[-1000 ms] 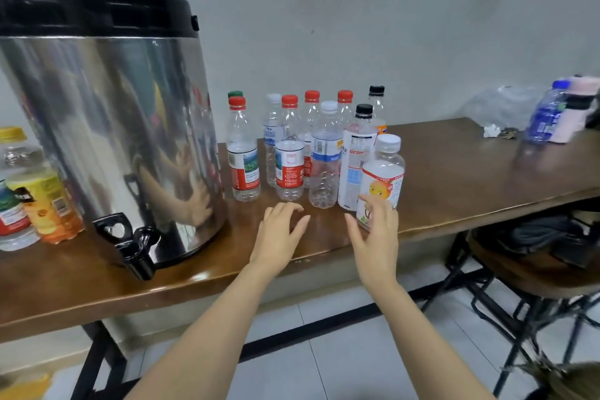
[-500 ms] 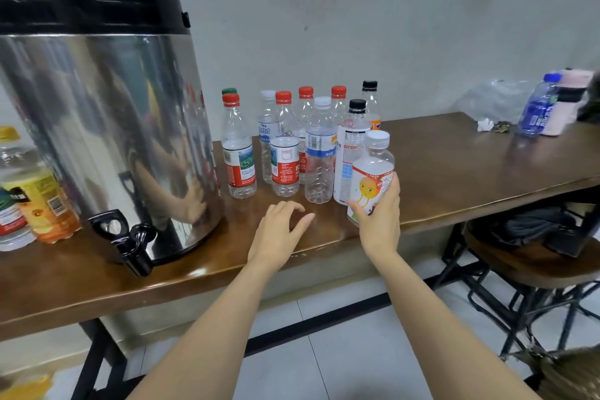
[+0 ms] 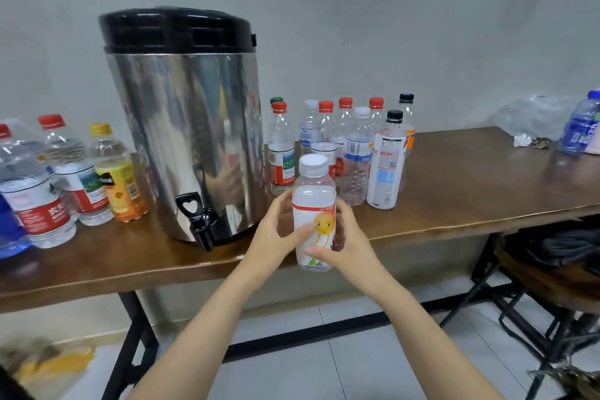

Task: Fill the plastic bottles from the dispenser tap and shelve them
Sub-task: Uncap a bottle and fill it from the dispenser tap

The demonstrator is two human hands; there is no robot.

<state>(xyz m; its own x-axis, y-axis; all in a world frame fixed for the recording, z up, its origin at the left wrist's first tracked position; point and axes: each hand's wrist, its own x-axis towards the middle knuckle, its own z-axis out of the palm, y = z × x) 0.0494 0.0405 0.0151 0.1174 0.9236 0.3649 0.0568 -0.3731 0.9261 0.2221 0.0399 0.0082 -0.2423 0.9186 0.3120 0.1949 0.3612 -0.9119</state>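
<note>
A short clear bottle with a white cap and an orange cartoon label (image 3: 314,201) is held upright in front of the table edge. My right hand (image 3: 344,243) grips its lower right side, and my left hand (image 3: 277,230) wraps its left side with the thumb across the label. The steel dispenser (image 3: 188,127) with a black lid stands on the wooden table (image 3: 470,191); its black tap (image 3: 198,221) juts over the front edge, left of the held bottle. Several empty capped bottles (image 3: 357,156) stand in a cluster behind my hands.
Several filled bottles (image 3: 65,178) stand left of the dispenser. A blue bottle (image 3: 579,127), a plastic bag and crumpled paper lie at the table's far right. A dark stool (image 3: 552,269) with a bag on it sits under the right end. Tiled floor lies below.
My right hand lifted the cartoon-label bottle off the table and brought it left toward me. My left hand rose from the table and took hold of it too. The view shifted left.
</note>
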